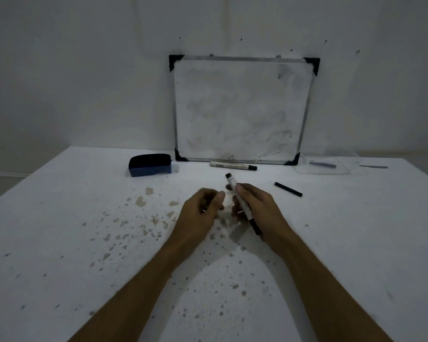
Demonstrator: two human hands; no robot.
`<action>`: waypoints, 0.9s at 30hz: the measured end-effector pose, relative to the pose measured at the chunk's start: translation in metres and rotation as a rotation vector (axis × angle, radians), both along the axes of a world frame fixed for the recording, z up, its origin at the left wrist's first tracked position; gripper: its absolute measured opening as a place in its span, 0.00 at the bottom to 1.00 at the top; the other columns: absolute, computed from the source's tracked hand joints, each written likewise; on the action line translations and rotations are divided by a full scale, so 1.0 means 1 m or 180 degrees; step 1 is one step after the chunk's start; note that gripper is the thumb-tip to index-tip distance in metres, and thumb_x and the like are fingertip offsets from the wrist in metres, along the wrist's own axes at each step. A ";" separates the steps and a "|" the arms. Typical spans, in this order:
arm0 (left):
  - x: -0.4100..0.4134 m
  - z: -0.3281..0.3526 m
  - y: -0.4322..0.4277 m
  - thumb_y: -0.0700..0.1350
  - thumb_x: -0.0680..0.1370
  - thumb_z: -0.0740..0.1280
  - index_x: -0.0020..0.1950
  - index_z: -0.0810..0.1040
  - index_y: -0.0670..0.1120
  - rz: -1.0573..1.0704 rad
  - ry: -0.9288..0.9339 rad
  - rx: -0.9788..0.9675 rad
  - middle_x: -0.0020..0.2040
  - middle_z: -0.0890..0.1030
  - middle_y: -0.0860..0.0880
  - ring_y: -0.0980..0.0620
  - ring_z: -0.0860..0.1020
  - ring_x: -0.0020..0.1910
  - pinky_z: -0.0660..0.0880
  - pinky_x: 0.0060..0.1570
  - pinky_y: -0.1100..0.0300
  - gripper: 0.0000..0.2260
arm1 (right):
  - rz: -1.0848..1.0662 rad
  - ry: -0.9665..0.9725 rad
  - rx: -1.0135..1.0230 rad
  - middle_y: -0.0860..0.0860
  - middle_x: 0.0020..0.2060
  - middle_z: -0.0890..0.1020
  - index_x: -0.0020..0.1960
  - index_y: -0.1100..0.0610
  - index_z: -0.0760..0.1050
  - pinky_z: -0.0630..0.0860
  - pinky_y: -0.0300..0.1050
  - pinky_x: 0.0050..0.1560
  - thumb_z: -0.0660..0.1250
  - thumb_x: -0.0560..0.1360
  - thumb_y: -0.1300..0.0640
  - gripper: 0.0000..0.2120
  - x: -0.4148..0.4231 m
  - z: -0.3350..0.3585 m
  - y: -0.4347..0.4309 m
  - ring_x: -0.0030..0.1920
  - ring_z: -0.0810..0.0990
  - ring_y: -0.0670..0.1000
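Note:
My right hand (260,208) grips a white marker (242,206) with black ends. The marker is tilted, its upper black end pointing toward the whiteboard (242,109). My left hand (200,211) hovers just left of the marker with its fingers curled inward and the thumb pointing at the marker. I see nothing inside it. A second white marker (232,165) lies on the table at the foot of the whiteboard. A loose black cap-like stick (288,189) lies on the table to the right of my right hand.
The smudged whiteboard leans against the wall at the back of the stained white table (84,243). A blue eraser (150,165) sits left of it. A clear plastic tray (331,164) stands at the back right.

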State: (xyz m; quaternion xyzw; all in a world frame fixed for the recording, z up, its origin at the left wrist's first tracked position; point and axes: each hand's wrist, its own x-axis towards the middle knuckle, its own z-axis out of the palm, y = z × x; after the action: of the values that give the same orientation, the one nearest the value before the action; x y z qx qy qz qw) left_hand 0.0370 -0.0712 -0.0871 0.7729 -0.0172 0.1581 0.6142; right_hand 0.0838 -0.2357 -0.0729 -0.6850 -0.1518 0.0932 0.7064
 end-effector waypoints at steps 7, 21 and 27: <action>0.004 0.001 0.026 0.51 0.83 0.65 0.57 0.82 0.49 -0.0316 -0.0160 -0.0242 0.35 0.81 0.53 0.56 0.78 0.34 0.78 0.37 0.63 0.08 | 0.0449 0.0093 -0.0449 0.48 0.40 0.86 0.56 0.45 0.85 0.71 0.42 0.28 0.74 0.73 0.39 0.15 -0.006 0.002 -0.006 0.32 0.77 0.50; 0.000 -0.007 0.001 0.49 0.82 0.68 0.58 0.78 0.48 -0.0077 -0.0075 -0.0351 0.43 0.86 0.49 0.52 0.85 0.39 0.83 0.40 0.59 0.08 | -0.0229 0.0470 0.0849 0.51 0.44 0.85 0.57 0.56 0.85 0.79 0.43 0.47 0.70 0.80 0.50 0.12 -0.006 -0.019 0.014 0.42 0.80 0.48; 0.002 -0.017 0.003 0.55 0.87 0.53 0.56 0.73 0.54 0.0421 -0.0848 0.2044 0.39 0.77 0.55 0.56 0.77 0.35 0.72 0.33 0.66 0.11 | -0.0457 0.0160 0.0285 0.49 0.36 0.84 0.55 0.62 0.81 0.75 0.36 0.33 0.65 0.82 0.44 0.20 -0.014 -0.015 0.019 0.33 0.79 0.44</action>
State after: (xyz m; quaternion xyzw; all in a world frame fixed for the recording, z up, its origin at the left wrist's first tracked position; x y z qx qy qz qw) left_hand 0.0390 -0.0677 -0.1041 0.8986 -0.0960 0.2836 0.3206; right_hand 0.0694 -0.2171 -0.0876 -0.6594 -0.0886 0.0526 0.7447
